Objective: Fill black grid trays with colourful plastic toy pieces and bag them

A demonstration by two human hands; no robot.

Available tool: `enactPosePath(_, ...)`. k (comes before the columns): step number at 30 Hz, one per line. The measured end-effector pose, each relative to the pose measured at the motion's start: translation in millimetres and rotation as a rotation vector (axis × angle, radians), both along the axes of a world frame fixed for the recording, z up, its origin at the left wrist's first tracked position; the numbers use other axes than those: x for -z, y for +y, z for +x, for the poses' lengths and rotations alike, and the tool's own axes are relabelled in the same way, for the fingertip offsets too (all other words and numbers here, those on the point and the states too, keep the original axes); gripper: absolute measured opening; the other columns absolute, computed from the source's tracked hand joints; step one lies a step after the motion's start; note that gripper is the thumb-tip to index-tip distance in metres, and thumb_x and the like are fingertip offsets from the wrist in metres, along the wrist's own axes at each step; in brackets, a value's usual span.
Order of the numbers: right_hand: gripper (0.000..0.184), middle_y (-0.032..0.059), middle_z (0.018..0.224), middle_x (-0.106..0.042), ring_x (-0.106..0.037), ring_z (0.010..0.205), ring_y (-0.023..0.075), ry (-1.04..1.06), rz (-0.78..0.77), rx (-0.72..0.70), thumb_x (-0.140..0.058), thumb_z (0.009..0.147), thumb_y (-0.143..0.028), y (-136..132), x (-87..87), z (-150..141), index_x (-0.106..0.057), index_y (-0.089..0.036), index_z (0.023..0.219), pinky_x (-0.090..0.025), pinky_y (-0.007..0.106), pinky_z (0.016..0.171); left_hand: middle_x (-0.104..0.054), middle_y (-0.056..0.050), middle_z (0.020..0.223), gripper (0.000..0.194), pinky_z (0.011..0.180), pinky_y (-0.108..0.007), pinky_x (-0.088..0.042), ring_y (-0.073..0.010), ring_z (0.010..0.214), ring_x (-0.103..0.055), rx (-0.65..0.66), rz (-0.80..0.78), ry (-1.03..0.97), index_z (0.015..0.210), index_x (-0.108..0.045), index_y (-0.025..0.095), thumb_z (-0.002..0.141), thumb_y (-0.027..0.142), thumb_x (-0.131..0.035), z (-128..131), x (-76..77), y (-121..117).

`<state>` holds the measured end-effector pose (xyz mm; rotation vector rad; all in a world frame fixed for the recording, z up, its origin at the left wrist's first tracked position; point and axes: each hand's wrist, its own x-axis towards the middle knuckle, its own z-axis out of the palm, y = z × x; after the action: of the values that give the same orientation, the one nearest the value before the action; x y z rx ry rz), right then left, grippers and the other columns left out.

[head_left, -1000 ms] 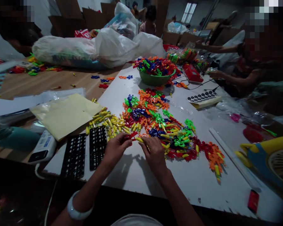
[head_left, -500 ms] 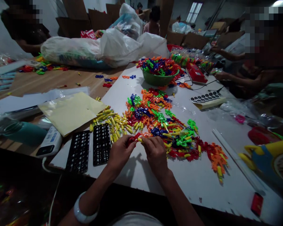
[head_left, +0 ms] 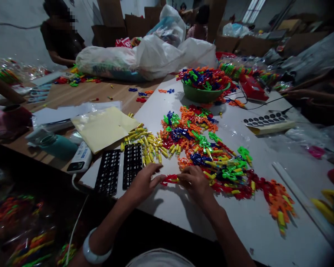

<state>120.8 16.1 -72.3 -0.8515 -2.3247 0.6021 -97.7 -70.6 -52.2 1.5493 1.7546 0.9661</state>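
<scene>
A red plastic figure is stretched between my two hands, just above the white tabletop, with a bit of yellow at its right end. My left hand has its thumb at the figure's left end. The fingers of my right hand close on the right end, partly hiding it. Just beyond my hands lies a heap of orange, green, blue and red plastic figures, many with yellow tubes. Loose yellow-capped tubes lie in a pile at its left. Two black perforated trays are beside my left hand.
A green bowl heaped with figures stands farther back. On the left are a yellow sheet, a teal bottle and a white power strip. A long pale strip lies at right. Co-workers sit around the table.
My view has turned left, so the scene sits farther right. The red figure now lies stretched level between my hands, which are slightly farther apart and lower.
</scene>
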Motion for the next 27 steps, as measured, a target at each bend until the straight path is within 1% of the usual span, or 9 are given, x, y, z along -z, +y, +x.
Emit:
enactPosePath(3, 0.008, 0.0067, 0.083, -0.063, -0.055, 0.081, 0.0227, -0.060, 0.103, 0.064, -0.063, 0.089, -0.021, -7.9, 4.2, 4.0, -0.071, -0.022, 0.087, -0.046, 0.035, 0.069, -0.045, -0.024, 0.146, 0.061, 0.112, -0.052, -0.030, -0.0358, 0.139, -0.038, -0.300, 0.041, 0.444, 0.134, -0.052, 0.013, 0.086, 0.050, -0.057, -11.8, 14.3, -18.0)
enactPosePath(5, 0.009, 0.0059, 0.083, -0.062, -0.054, 0.080, 0.0223, -0.047, 0.065, 0.072, -0.059, 0.092, -0.024, -12.7, 8.0, 4.6, -0.066, -0.021, 0.089, -0.045, 0.035, 0.070, -0.027, -0.032, 0.154, 0.084, 0.112, -0.060, -0.023, -0.0436, 0.145, -0.022, -0.487, -0.052, 0.658, 0.143, -0.039, 0.006, 0.081, 0.058, -0.060, -17.7, 26.1, -27.5)
enactPosePath(7, 0.009, 0.0051, 0.083, -0.061, -0.055, 0.079, 0.0217, -0.014, 0.013, 0.080, -0.056, 0.093, -0.025, -17.3, 12.1, 1.9, -0.062, -0.021, 0.088, -0.045, 0.035, 0.071, -0.023, -0.037, 0.153, 0.096, 0.109, -0.061, -0.024, -0.0459, 0.144, -0.022, -0.576, -0.130, 0.750, 0.147, -0.029, 0.001, 0.079, 0.060, -0.061, -19.3, 35.1, -32.6)
enactPosePath(9, 0.007, 0.0043, 0.081, -0.060, -0.055, 0.078, 0.0212, 0.015, -0.038, 0.079, -0.055, 0.093, -0.024, -22.1, 15.7, -3.8, -0.059, -0.021, 0.087, -0.045, 0.034, 0.070, -0.034, -0.035, 0.147, 0.093, 0.108, -0.057, -0.027, -0.0427, 0.139, -0.032, -0.593, -0.140, 0.766, 0.148, -0.027, 0.000, 0.081, 0.057, -0.061, -17.7, 37.6, -32.6)
enactPosePath(12, 0.004, 0.0039, 0.083, -0.061, -0.055, 0.080, 0.0207, 0.057, -0.099, 0.051, -0.056, 0.091, -0.021, -28.0, 20.0, -13.3, -0.058, -0.021, 0.088, -0.045, 0.033, 0.071, -0.048, -0.028, 0.139, 0.082, 0.106, -0.053, -0.029, -0.0382, 0.128, -0.045, -0.634, -0.141, 0.753, 0.147, -0.030, 0.005, 0.085, 0.050, -0.059, -15.9, 29.3, -25.5)
enactPosePath(19, 0.007, 0.0018, 0.082, -0.061, -0.056, 0.079, 0.0195, 0.110, -0.167, 0.013, -0.058, 0.086, -0.014, -33.0, 28.2, -19.5, -0.058, -0.021, 0.085, -0.044, 0.033, 0.072, -0.058, -0.028, 0.126, 0.086, 0.100, -0.056, -0.032, -0.0430, 0.121, -0.052, -0.712, -0.317, 0.515, 0.143, -0.036, 0.006, 0.075, 0.046, -0.070, -41.4, 6.9, -3.1)
enactPosePath(23, 0.009, 0.0035, 0.084, -0.061, -0.056, 0.083, 0.0215, 0.124, -0.121, 0.063, -0.055, 0.087, -0.013, -33.0, 35.2, -10.8, -0.058, -0.021, 0.087, -0.046, 0.035, 0.074, -0.072, -0.016, 0.100, 0.050, 0.095, -0.053, -0.039, -0.0380, 0.108, -0.062, -0.752, -0.254, 0.138, 0.112, -0.062, 0.014, 0.067, 0.034, -0.073, -59.2, 6.7, 0.6)
enactPosePath(25, 0.011, 0.0054, 0.086, -0.061, -0.055, 0.086, 0.0240, 0.121, -0.050, 0.127, -0.053, 0.088, -0.014, -30.2, 38.8, -4.3, -0.060, -0.021, 0.091, -0.047, 0.039, 0.076, -0.073, -0.012, 0.091, 0.036, 0.087, -0.045, -0.046, -0.0326, 0.098, -0.066, -0.757, -0.210, 0.053, 0.097, -0.065, 0.016, 0.068, 0.035, -0.072, -62.5, 4.2, -1.9)
enactPosePath(27, 0.015, 0.0081, 0.093, -0.063, -0.055, 0.091, 0.0267, 0.135, 0.020, 0.189, -0.052, 0.090, -0.017, -26.1, 39.5, -0.3, -0.063, -0.022, 0.101, -0.047, 0.044, 0.081, -0.073, -0.010, 0.090, 0.036, 0.078, -0.037, -0.050, -0.0273, 0.090, -0.068, -0.762, -0.155, 0.014, 0.097, -0.064, 0.016, 0.072, 0.041, -0.067, -61.3, -2.3, -7.2)
